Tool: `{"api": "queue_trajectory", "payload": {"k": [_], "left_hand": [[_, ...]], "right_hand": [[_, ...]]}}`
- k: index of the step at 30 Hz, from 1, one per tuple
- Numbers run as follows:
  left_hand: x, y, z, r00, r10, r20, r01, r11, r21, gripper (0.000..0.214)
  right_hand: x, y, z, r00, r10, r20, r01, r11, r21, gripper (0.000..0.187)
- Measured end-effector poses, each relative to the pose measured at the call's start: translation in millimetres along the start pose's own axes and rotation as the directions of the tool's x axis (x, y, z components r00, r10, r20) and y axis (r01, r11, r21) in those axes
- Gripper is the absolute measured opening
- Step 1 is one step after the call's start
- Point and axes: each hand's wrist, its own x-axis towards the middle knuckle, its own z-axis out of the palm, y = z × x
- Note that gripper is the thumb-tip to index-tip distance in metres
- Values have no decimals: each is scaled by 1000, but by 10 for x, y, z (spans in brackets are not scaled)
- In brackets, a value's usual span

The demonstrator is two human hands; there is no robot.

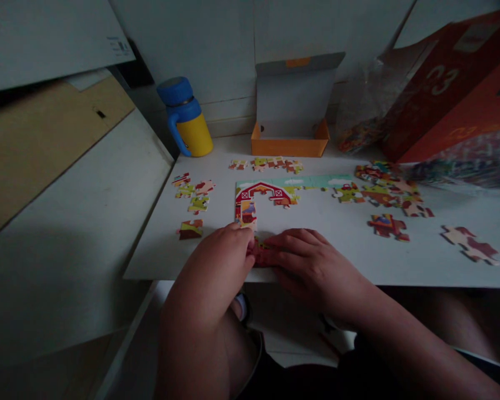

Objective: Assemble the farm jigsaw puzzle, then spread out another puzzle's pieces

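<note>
A partly joined jigsaw (270, 193) with a red barn lies on the white table (345, 250), its left column running down toward me. My left hand (223, 253) and my right hand (306, 261) meet at the table's near edge, fingers pressed together on reddish puzzle pieces (263, 254) at the foot of that column. The pieces are mostly hidden under my fingers. Loose pieces (194, 194) lie left of the jigsaw. More loose pieces (387, 225) are scattered to the right.
A blue and yellow bottle (187, 119) stands at the back left. An open orange box (291, 139) sits against the wall. A red carton (454, 89) and a clear bag (362, 116) fill the back right. A lower white surface (87, 222) lies left.
</note>
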Motion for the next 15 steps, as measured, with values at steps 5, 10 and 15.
{"api": "queue_trajectory", "payload": {"k": [5,10,15], "left_hand": [[-9,10,-1,1000,6,-2,-6,1000,13,8],[-22,-8,21,1000,13,-6,-13,1000,0,4],[-45,-102,-131,1000,21,-4,-21,997,-68,4]], "right_hand": [[-6,18,41,997,-74,0,74,995,-70,51],[-4,15,28,998,-70,-1,70,996,-59,48],[0,-8,17,999,-39,11,39,999,-34,52]]}}
